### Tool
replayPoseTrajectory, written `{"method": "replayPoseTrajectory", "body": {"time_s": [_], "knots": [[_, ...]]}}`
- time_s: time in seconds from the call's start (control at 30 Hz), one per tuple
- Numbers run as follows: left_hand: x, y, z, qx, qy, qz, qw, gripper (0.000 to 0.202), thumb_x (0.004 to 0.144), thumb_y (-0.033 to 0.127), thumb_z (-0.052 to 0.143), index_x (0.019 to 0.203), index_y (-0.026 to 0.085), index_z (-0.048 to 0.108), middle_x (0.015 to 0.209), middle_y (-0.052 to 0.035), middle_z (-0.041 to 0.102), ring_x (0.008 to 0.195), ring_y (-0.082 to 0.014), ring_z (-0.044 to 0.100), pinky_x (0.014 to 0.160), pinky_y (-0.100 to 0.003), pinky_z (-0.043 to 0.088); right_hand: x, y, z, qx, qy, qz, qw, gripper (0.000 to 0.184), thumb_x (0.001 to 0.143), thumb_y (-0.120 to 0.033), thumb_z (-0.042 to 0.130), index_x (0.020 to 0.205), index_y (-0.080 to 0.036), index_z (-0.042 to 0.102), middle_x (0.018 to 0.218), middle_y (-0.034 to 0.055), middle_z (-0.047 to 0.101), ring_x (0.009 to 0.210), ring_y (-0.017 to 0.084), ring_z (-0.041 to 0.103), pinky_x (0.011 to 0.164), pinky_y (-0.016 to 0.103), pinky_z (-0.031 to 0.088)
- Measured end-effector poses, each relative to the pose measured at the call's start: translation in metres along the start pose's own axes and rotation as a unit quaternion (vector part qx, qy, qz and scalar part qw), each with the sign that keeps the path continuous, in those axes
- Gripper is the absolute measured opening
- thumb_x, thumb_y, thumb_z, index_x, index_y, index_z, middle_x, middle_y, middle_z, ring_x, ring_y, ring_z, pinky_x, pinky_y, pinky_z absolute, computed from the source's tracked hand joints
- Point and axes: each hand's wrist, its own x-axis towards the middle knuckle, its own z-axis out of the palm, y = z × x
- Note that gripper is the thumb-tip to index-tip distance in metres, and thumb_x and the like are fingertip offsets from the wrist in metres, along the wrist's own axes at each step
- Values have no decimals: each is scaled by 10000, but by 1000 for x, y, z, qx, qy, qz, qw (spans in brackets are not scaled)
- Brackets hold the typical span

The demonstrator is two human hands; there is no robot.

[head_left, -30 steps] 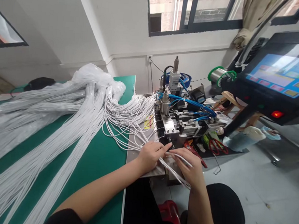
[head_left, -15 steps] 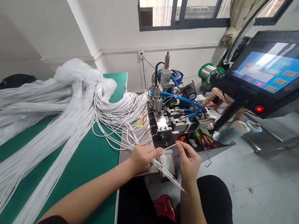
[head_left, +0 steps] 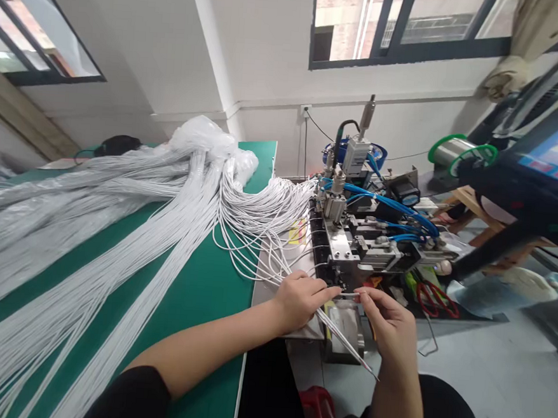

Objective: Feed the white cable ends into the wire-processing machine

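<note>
My left hand (head_left: 300,301) is closed around a small bunch of white cables (head_left: 343,336), whose loose ends point down and to the right. One white cable (head_left: 348,295) stretches between the left fingertips and my right hand (head_left: 392,317). The right thumb and forefinger pinch that cable close to its end. Both hands are at the front edge of a machine with metal cylinders and blue air tubes (head_left: 379,200). Several cables run from the left hand back to a thick white heap (head_left: 269,208) beside the machine.
Long bundles of white cable (head_left: 161,252) with plastic wrap (head_left: 201,133) lie across the green table (head_left: 206,293). A green-rimmed wire spool (head_left: 462,152) and a screen (head_left: 557,155) stand at the right. Red-handled scissors (head_left: 437,300) lie beside the machine. A red object (head_left: 319,412) is below.
The view has turned left, so everything appears further right. The right hand has come a little nearer the left, and the held cable lies more level.
</note>
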Motion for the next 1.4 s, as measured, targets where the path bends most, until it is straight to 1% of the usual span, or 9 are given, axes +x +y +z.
{"method": "replayPoseTrajectory", "body": {"time_s": [0.07,0.23,0.33,0.47,0.7,0.93,1.13,1.27,1.4], "knots": [[1,0,-1,13,-17,-22,1000,380,921,190,382,1248,254,565,873,-18,654,778,-136,593,784,-332,354,8,5,-4,-49,-37,-13,998,227,815,-421,650,852,-208,721,806,65,733,700,232,669,615,324,533],[2,0,1,24,-22,-42,999,398,855,178,483,1225,298,564,854,-6,631,845,-173,546,893,-407,240,24,10,-7,-197,-55,-102,974,179,826,-372,596,826,-220,691,776,64,718,637,220,634,590,342,499],[2,0,2,21,-23,-48,998,405,838,170,491,1224,270,563,861,-10,627,856,-184,536,902,-419,215,28,10,-5,-215,-74,-126,966,174,850,-361,566,830,-220,665,778,64,711,622,211,622,566,331,483],[3,0,3,14,-26,-60,998,397,831,158,489,1208,249,572,885,-26,630,874,-196,533,900,-419,214,29,8,-3,-221,-102,-129,961,187,887,-352,533,844,-203,639,802,60,697,682,209,623,619,313,469],[3,1,3,-1,-34,-71,997,402,809,132,495,1181,254,589,869,-31,627,854,-201,526,876,-423,224,35,11,2,-170,-117,-94,974,210,893,-330,517,747,-193,582,684,11,587,639,165,525,617,272,388],[4,2,0,13,-53,-73,996,517,742,76,513,1205,289,600,831,-28,611,819,-203,523,874,-426,229,39,30,12,41,-142,16,989,267,834,-374,558,648,-190,503,638,-26,448,614,130,408,580,245,323],[3,2,2,5,-14,-78,997,464,742,94,532,1162,261,639,832,-34,637,810,-198,535,888,-441,244,33,35,22,175,-117,134,968,317,732,-415,641,593,-196,460,562,-57,349,527,100,296,505,233,242],[0,2,2,-4,42,-86,995,309,800,127,537,1046,248,680,935,-33,682,887,-201,570,891,-450,252,29,34,20,159,-101,130,974,355,728,-461,669,595,-191,482,566,-50,390,532,102,330,505,236,264],[-2,4,1,19,36,-109,993,290,812,154,550,1065,229,671,1087,-57,685,1007,-249,565,914,-487,250,18,29,8,58,-41,69,995,339,805,-479,634,672,-174,567,611,-24,463,577,121,403,544,248,316]]}}
